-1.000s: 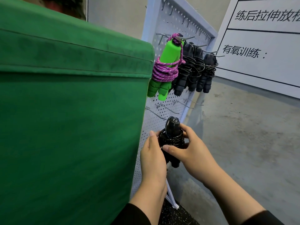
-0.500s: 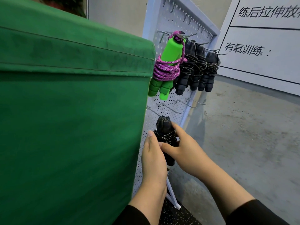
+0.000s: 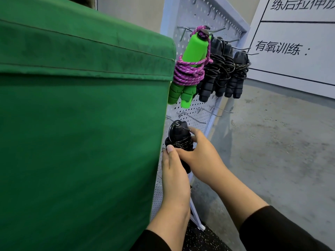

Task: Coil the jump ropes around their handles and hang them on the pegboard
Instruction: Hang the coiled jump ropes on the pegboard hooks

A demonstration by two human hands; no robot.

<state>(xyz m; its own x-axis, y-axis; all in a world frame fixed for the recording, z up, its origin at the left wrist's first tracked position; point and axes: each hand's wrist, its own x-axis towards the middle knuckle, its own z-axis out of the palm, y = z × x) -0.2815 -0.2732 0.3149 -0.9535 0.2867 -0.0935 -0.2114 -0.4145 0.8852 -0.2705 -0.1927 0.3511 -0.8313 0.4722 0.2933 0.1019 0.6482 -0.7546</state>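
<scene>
Both hands have lifted the black coiled rope closer to the lower hooks

Even, soft daylight; faint shadows — slight softness overall; wide-angle bending at edges.

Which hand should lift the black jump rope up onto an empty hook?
Probably the right hand: it grips the black jump rope round its coils, nearest the empty hooks. The left hand holds lower, squeezed beside the green box.

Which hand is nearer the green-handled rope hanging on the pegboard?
Right. The right hand is below the green-handled rope, holding the black rope; the left hand sits lower still.
</scene>
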